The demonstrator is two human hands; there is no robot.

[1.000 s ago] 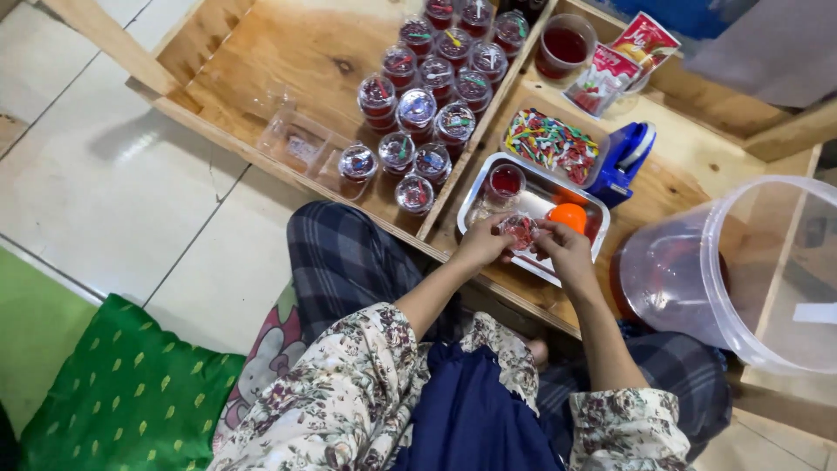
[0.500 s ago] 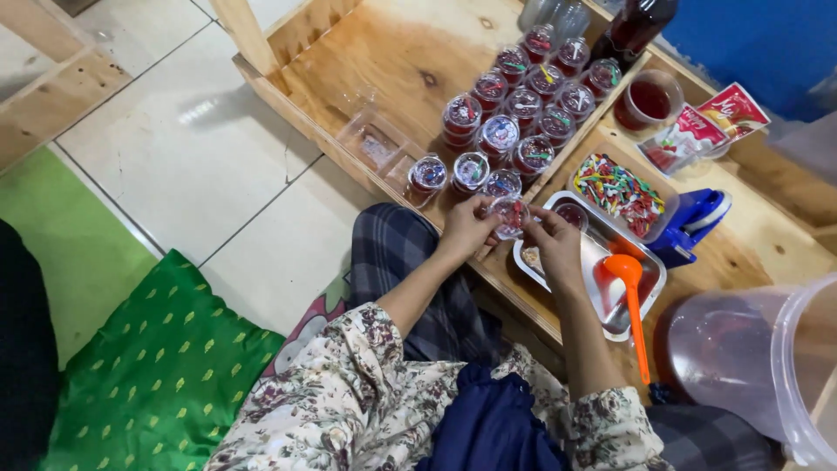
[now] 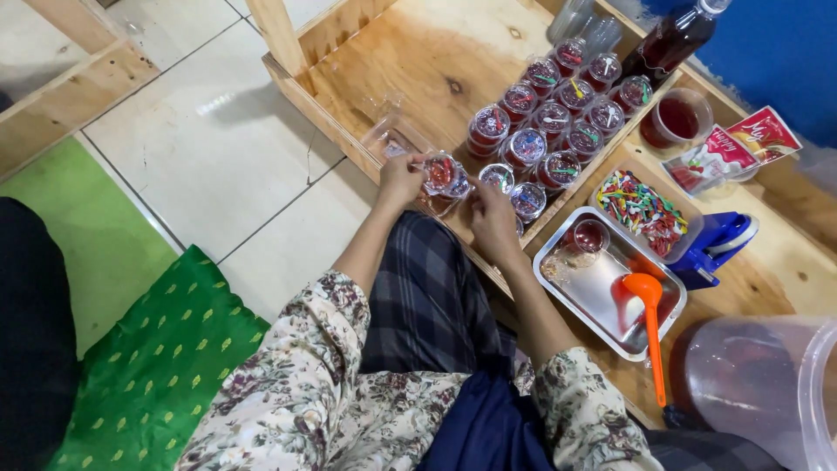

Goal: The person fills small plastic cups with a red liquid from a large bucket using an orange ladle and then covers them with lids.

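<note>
wooden tray point(image 3: 418, 61) carries rows of lidded red cups, and at its near edge left hand point(image 3: 399, 180) and right hand point(image 3: 493, 218) pinch one cup point(image 3: 445, 176), seemingly setting it into line; it needs a level release.

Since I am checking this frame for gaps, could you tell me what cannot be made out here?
- Head view: the small lidded cup is partly covered by the left hand and right hand, so the grip is unclear.
- The big clear bucket is cut off by the right edge.
- The colourful bits in the rectangular tub are too small to identify.
</note>
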